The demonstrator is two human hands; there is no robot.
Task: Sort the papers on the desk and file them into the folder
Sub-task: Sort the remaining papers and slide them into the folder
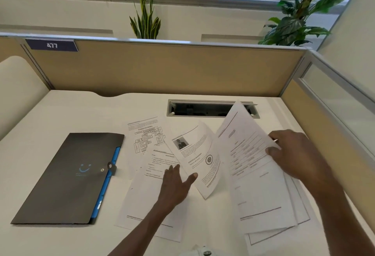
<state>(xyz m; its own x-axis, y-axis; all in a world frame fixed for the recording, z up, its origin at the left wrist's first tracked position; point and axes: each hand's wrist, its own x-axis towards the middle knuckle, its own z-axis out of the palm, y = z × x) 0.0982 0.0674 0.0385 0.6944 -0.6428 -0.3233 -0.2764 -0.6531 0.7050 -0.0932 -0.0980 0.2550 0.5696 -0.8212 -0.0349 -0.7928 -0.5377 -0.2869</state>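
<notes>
A dark grey folder with a blue inner edge and a snap tab lies closed on the left of the white desk. Printed papers are spread over the middle and right. My left hand lies flat on a text sheet, its thumb touching the curled sheet with a small portrait photo. My right hand pinches the right edge of a lifted page atop a stack of sheets. A sheet with a block diagram lies farther back.
An open cable slot is set in the desk behind the papers. Tan partition panels close the back and right side. Two potted plants stand behind the partition. A small round object shows at the bottom edge.
</notes>
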